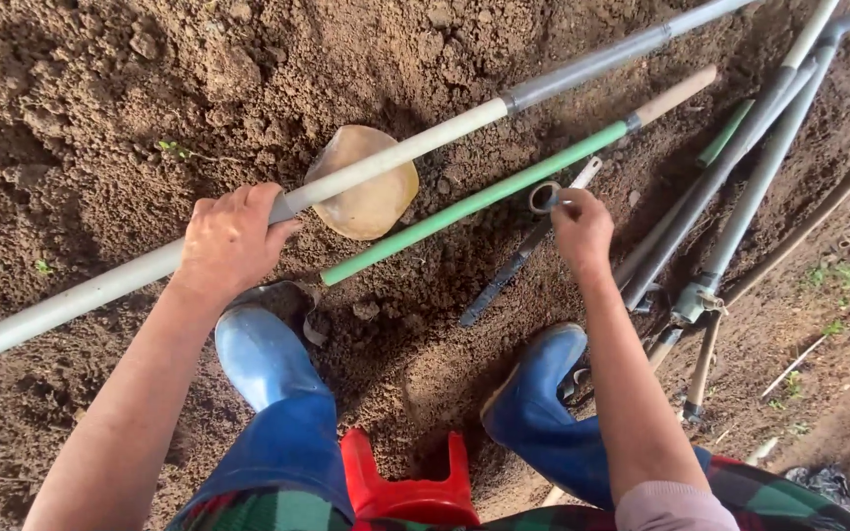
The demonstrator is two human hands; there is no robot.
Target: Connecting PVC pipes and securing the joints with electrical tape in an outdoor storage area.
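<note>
My left hand (pixel 231 241) grips a long white and grey pipe (pixel 415 143) that runs diagonally across the soil from lower left to upper right. My right hand (pixel 582 228) pinches a small ring-shaped roll of tape (pixel 543 197) above the ground. Just beyond it lies a green pipe (pixel 474 202) with a tan end, parallel to the held pipe. A dark hacksaw (pixel 514 270) lies on the soil under my right hand. A tan rounded piece (pixel 371 192) sits under the white pipe.
Several grey pipes with fittings (pixel 740 187) lie bundled at the right. My blue rubber boots (pixel 258 349) stand on loose brown soil, either side of a red plastic stool (pixel 400 482). Thin sticks and grass patches (pixel 843 275) mark the right edge.
</note>
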